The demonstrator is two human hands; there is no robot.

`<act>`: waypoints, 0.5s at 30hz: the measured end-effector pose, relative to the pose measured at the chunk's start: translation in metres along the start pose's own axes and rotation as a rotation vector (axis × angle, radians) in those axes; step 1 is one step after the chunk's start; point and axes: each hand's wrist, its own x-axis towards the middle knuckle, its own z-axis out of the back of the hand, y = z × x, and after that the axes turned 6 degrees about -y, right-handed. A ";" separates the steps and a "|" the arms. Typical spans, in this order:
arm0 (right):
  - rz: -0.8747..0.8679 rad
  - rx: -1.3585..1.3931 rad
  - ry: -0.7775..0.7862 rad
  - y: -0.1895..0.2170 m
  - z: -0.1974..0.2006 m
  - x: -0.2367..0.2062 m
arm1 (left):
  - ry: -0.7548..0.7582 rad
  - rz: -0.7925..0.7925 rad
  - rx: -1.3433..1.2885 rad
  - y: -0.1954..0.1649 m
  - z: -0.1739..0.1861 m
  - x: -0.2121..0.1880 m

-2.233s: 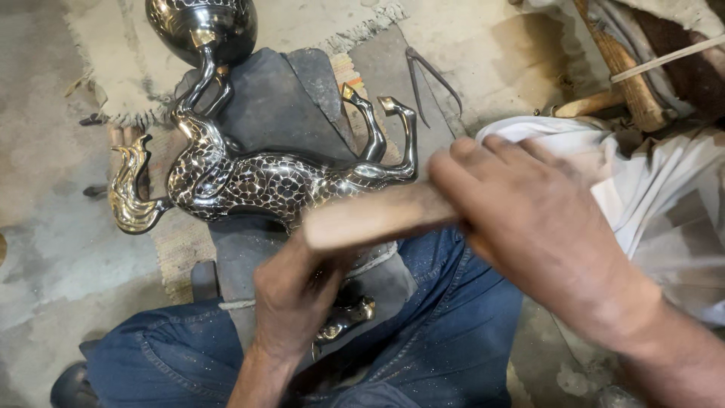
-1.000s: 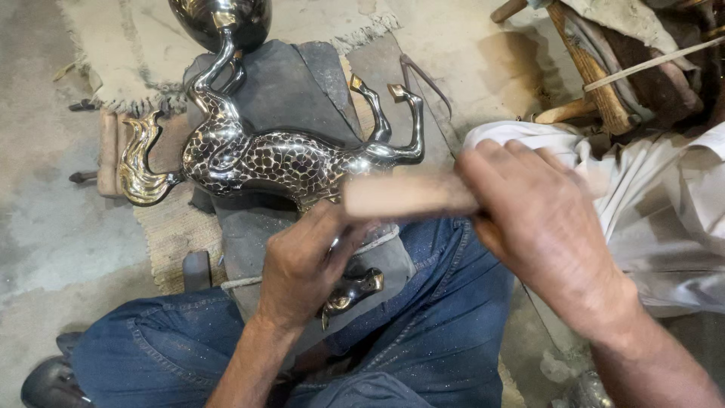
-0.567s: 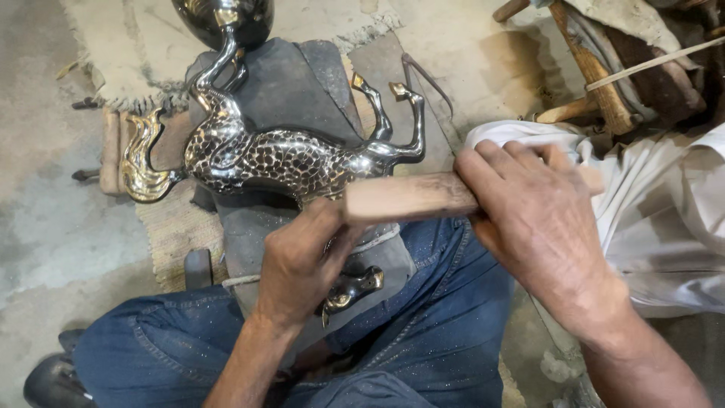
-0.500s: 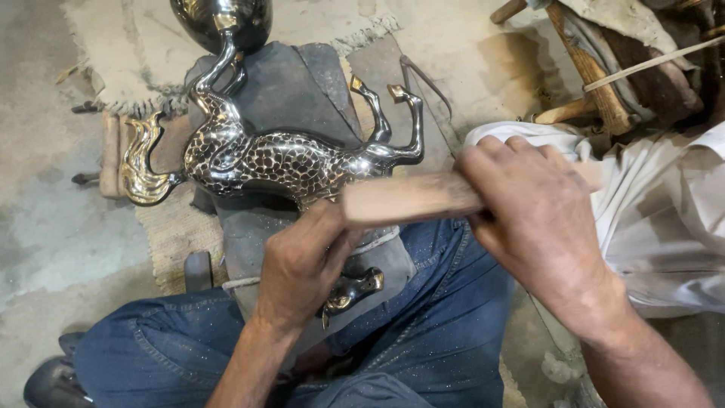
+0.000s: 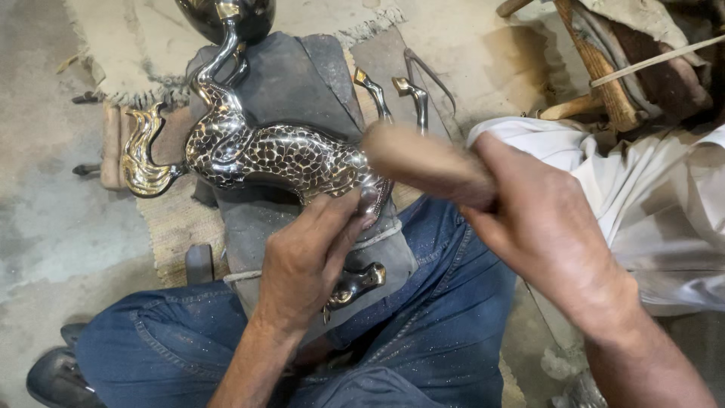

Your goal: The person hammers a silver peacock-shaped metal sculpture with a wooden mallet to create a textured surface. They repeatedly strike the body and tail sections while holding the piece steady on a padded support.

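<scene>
A shiny metal horse figure (image 5: pixel 264 155) with a dark scale-like pattern and a golden tail lies on its side on a grey padded block (image 5: pixel 294 75) across my lap. My left hand (image 5: pixel 310 257) rests on the horse's chest, fingers pinched together on a thin tool I can barely see. My right hand (image 5: pixel 540 219) grips a pale wooden mallet (image 5: pixel 423 162), its blurred head raised just right of the horse's chest. The horse's head (image 5: pixel 355 283) hangs below the block edge, partly hidden by my left hand.
A dark round metal piece (image 5: pixel 230 15) sits at the top by the horse's hind legs. A woven mat (image 5: pixel 174 227) and frayed cloth cover the concrete floor. White cloth (image 5: pixel 649 196) and wooden sticks (image 5: pixel 596 68) lie to the right. My blue-jeaned legs fill the bottom.
The mallet head has swung up and tilted, now blurred, away from its level position over the horse. My left hand stays on the horse's chest.
</scene>
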 end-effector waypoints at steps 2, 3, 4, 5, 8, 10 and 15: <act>0.170 -0.256 -0.064 0.001 -0.002 0.002 | 0.003 -0.020 -0.007 0.002 -0.001 0.000; 0.250 -0.383 -0.094 0.001 -0.002 0.002 | 0.003 -0.020 -0.008 0.002 -0.002 0.000; 0.186 -0.264 -0.066 0.002 -0.002 0.003 | 0.000 -0.014 -0.007 0.003 -0.002 0.000; 0.122 -0.144 -0.035 0.003 -0.002 0.004 | -0.002 -0.006 -0.006 0.003 -0.002 0.000; 0.272 -0.236 -0.144 0.005 -0.002 0.006 | -0.038 -0.072 0.009 0.002 -0.001 0.002; 0.232 -0.213 -0.142 0.006 -0.001 0.006 | -0.007 -0.028 -0.005 0.001 0.003 0.001; 0.409 -0.362 -0.223 0.002 -0.004 0.002 | 0.031 -0.048 0.027 -0.001 0.006 0.000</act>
